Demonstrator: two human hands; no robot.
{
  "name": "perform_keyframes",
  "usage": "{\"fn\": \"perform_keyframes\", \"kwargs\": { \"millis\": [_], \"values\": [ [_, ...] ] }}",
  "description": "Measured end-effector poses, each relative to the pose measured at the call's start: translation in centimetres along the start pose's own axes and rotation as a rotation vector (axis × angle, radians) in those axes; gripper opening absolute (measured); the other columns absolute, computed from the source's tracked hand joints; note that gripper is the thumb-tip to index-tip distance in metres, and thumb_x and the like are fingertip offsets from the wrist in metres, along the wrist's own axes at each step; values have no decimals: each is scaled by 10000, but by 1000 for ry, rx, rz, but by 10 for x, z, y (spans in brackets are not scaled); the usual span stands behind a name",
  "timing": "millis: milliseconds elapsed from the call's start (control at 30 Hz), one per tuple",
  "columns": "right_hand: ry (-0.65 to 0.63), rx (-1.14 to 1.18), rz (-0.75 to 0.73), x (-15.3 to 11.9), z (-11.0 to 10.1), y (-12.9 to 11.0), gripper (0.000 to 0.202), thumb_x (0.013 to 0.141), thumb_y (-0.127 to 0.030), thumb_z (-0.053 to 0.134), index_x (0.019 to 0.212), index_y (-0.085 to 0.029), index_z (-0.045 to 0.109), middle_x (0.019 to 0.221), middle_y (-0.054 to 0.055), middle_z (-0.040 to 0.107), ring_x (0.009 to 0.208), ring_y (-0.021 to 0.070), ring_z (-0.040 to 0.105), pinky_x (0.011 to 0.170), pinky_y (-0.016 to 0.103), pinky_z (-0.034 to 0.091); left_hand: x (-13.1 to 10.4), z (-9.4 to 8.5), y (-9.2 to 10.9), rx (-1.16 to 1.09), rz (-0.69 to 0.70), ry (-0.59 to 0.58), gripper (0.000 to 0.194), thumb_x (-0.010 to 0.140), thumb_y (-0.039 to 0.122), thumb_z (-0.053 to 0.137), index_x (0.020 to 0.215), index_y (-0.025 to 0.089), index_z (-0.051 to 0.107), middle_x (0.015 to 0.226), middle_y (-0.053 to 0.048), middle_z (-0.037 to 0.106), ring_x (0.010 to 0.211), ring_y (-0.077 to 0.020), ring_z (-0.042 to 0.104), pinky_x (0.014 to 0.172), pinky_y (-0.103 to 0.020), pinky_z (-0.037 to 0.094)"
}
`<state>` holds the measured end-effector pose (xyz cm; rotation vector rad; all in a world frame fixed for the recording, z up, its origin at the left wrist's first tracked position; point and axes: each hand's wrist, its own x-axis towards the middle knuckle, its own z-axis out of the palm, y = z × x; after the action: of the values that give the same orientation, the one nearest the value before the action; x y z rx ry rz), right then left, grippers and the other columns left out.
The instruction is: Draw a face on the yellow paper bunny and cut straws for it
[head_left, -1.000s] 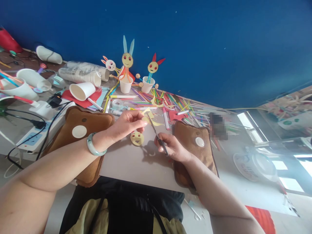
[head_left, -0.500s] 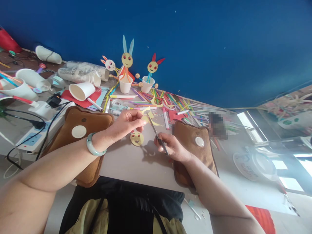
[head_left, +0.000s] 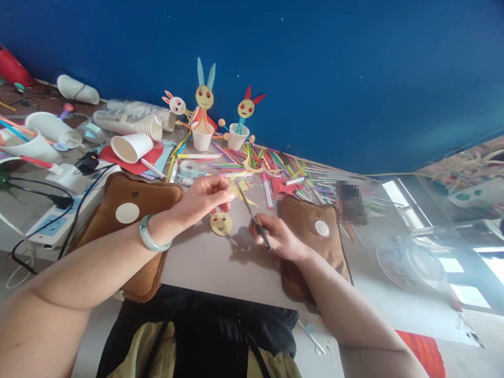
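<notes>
Between the thumb and fingers of my left hand [head_left: 208,200] is a small piece of yellow paper [head_left: 233,191]. My right hand [head_left: 275,236] grips dark-handled scissors [head_left: 260,229], whose blades point up and left, close beside that paper. Just below my left hand a round yellow face [head_left: 220,224] with red eyes lies on the table, and a bit of red shows at its top edge. Yellow paper scraps [head_left: 249,196] lie behind the scissor tips.
Brown cushions [head_left: 136,242] [head_left: 315,252] flank the work area. Behind are markers [head_left: 268,191], coloured sticks, a tape roll [head_left: 189,168] and rabbit-eared figures in white cups [head_left: 202,137]. Toward the left are a power strip [head_left: 55,220] and paper cups [head_left: 131,148].
My left hand has shifted very slightly left with the yellow paper, slightly away from the scissor blades. The right hand keeps its grip on the scissors in nearly the same place.
</notes>
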<state>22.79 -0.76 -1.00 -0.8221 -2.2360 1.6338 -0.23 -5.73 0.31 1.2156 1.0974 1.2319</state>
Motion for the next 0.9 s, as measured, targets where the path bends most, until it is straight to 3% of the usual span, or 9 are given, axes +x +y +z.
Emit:
{"fn": "perform_keyframes", "kwargs": {
  "millis": [900],
  "values": [
    [12,24,-7,0,1,1,565,712,-710,654,677,-177,471,616,-34,438,570,92,357,503,227,284,2,0,-3,-22,-14,44,174,798,289,631,690,180,549,613,16,616,568,-97,595,563,-214,491]
  ]
}}
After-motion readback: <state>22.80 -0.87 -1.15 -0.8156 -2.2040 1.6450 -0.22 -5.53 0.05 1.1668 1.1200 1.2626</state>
